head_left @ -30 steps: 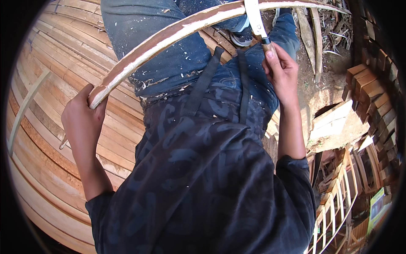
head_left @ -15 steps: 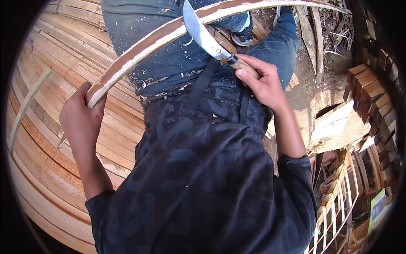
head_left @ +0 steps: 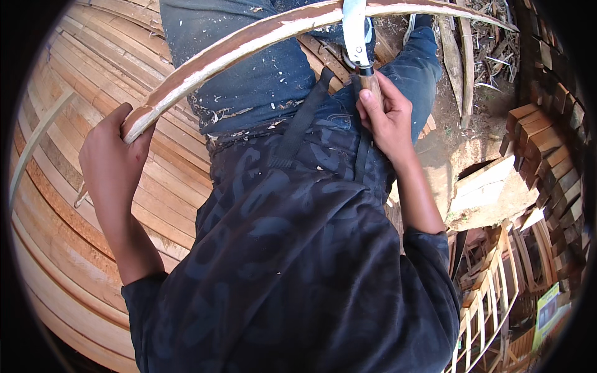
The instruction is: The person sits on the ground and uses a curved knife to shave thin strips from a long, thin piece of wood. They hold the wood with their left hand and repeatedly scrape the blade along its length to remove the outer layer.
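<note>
My left hand (head_left: 116, 158) is closed around the near end of a long wooden strip (head_left: 230, 53). The strip has a brown face and a pale, whittled edge. It runs over my thigh and reaches far to the right, looking curved in this view. My right hand (head_left: 387, 115) grips the wooden handle of a knife (head_left: 355, 34) with a broad, curved blade. The blade points away from me and lies across the strip, near its middle; its tip is cut off by the picture's upper edge.
Stacked planks (head_left: 168, 214) spread along my left. Wood shavings cling to my jeans (head_left: 249, 87). Cut wood blocks (head_left: 541, 140) are piled at the right, above a slatted wooden frame (head_left: 491, 304). Offcuts (head_left: 454, 68) and splinters lie on the ground at the far right.
The knife has slid right along the strip, and its blade has turned from leaning left to nearly straight ahead. My left hand, holding the strip's end, has shifted slightly left.
</note>
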The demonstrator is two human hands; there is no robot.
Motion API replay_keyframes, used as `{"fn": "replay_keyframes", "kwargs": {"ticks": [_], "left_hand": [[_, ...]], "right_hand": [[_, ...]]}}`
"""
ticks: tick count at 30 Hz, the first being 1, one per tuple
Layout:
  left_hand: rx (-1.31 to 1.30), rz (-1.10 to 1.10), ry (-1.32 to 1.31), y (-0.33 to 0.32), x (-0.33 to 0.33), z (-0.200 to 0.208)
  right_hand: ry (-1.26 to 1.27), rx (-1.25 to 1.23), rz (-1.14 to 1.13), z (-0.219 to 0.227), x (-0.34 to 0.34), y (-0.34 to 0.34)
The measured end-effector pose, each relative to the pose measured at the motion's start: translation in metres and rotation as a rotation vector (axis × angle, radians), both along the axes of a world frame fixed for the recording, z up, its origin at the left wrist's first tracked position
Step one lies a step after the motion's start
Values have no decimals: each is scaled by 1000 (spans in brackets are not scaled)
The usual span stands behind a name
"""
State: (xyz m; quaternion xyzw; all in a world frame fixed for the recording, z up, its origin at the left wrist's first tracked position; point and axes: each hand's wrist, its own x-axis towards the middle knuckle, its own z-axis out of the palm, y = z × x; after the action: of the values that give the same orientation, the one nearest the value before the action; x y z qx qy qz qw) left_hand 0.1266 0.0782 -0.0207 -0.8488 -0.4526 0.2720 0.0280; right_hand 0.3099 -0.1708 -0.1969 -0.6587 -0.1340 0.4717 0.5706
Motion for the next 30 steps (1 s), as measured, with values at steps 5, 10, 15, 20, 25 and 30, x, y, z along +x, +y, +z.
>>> {"fn": "replay_keyframes", "kwargs": {"ticks": [5,10,15,20,25,30], "left_hand": [[-3,33,-43,-3,0,4],[14,10,-13,-3,1,3],[46,-72,-57,-1,-3,3],[13,23,-43,-5,-1,4],[21,-18,-39,-2,1,0],[10,-7,-65,0,-2,0]], "right_hand": [[224,78,-306,-3,29,2],[108,-16,2,11,13,0],[231,-14,-75,14,13,3],[189,60,-208,0,28,3],[238,22,24,11,7,3],[-50,30,12,-8,5,4]]}}
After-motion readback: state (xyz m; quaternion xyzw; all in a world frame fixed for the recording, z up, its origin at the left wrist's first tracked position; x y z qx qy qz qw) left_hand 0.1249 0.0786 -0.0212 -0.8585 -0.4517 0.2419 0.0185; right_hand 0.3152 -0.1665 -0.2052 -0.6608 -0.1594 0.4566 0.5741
